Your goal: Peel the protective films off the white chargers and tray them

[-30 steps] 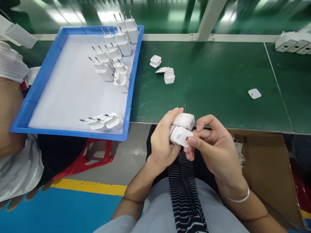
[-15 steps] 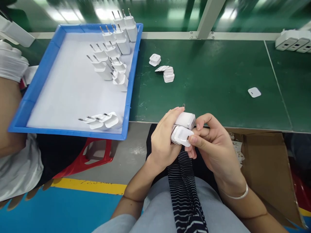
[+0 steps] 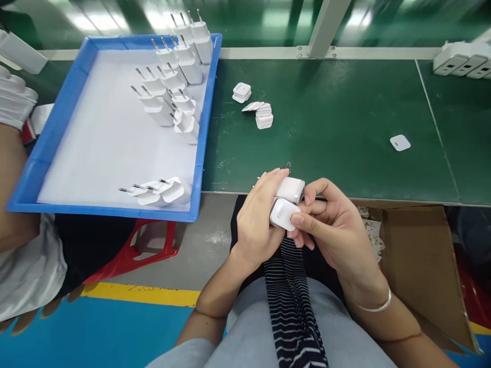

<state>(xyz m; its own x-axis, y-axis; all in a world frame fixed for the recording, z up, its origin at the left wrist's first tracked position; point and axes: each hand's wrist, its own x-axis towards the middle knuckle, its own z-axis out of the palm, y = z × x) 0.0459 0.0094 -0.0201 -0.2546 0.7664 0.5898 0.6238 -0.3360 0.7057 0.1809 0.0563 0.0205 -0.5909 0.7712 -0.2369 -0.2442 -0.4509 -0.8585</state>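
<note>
My left hand [image 3: 259, 220] is wrapped round two white plug chargers held side by side. The upper charger [image 3: 290, 190] points its end face to the right; the lower one is mostly hidden by my fingers and a plate. With thumb and fingers, my right hand [image 3: 328, 217] pinches a small white cover plate [image 3: 284, 213] against the end of the lower charger. Whether the plate sits fully flush there I cannot tell. On the green table, past my hands, are small stacks of similar plates [image 3: 264, 116] and one single plate [image 3: 400, 142].
A blue tray [image 3: 103, 207] at left holds several white chargers [image 3: 187, 66], pins up or sideways. More chargers [image 3: 452, 59] stand at the far right. A co-worker's gloved hand [image 3: 15, 97] is beside the tray. An open cardboard box [image 3: 418, 266] lies below the table edge.
My right hand has moved slightly left, bringing the cover plate closer over the lower charger's end. My left hand keeps its hold. The view has shifted a little.
</note>
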